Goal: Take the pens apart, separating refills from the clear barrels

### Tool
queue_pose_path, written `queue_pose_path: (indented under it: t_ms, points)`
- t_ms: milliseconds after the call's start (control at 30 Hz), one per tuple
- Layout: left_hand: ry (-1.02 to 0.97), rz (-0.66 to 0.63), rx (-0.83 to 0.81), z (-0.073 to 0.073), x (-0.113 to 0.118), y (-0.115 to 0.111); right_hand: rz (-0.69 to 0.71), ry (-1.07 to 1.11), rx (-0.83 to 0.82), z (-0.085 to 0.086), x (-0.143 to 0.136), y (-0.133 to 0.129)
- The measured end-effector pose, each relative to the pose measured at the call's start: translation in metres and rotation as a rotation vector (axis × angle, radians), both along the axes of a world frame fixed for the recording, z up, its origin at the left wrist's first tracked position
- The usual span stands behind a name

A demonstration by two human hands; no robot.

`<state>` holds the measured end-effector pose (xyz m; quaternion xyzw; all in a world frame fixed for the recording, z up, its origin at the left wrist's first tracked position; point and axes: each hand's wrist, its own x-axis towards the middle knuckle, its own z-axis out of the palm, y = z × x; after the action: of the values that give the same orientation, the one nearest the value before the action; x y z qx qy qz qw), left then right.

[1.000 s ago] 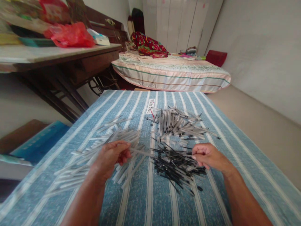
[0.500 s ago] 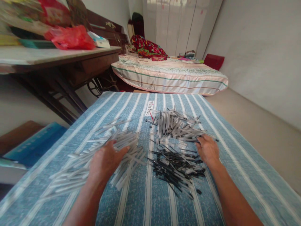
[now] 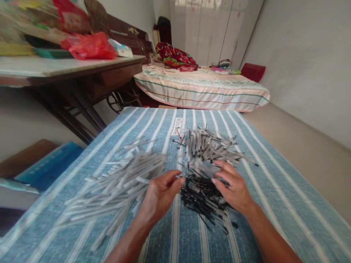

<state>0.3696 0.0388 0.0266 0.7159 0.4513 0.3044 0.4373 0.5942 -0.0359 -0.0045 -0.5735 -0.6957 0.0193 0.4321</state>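
Observation:
My left hand hovers at the left edge of a heap of thin black sticks, thumb and forefinger slightly apart. Nothing shows clearly between its fingertips. Over the right side of that heap is my right hand, fingers curved and apart, close to some blurred clear pieces. Whether it touches them I cannot tell. Left of my hands lies a broad pile of pale, translucent slender tubes. Behind the black heap is a pile of clear tubes with dark ends.
A blue and white striped cloth covers the table. A small "With love" label lies near the far pile. At left stands a sewing-machine table with a red plastic bag; a blue box sits lower. A bed stands beyond.
My left hand has moved right, from the pale tubes to the edge of the black heap. My right hand has moved left and nearer, away from the far pile's right end.

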Motion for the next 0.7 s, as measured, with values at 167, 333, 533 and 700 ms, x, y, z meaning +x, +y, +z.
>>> queue_pose_path:
  t_ms: [167,333,533,700]
  points:
    - [-0.232,-0.232,-0.195,-0.001,0.021,-0.028,0.230,0.033,-0.056,0.015,-0.028,-0.007]
    - [-0.306,-0.216,-0.173,0.003,0.019,-0.031,0.299,0.161,-0.079,0.020,-0.027,-0.008]
    - [0.237,-0.337,0.375,0.006,0.013,-0.030,0.185,0.494,-0.164,0.016,-0.018,-0.008]
    - [0.462,-0.428,0.589,-0.002,0.015,-0.030,0.116,0.617,-0.365,0.013,-0.019,-0.010]
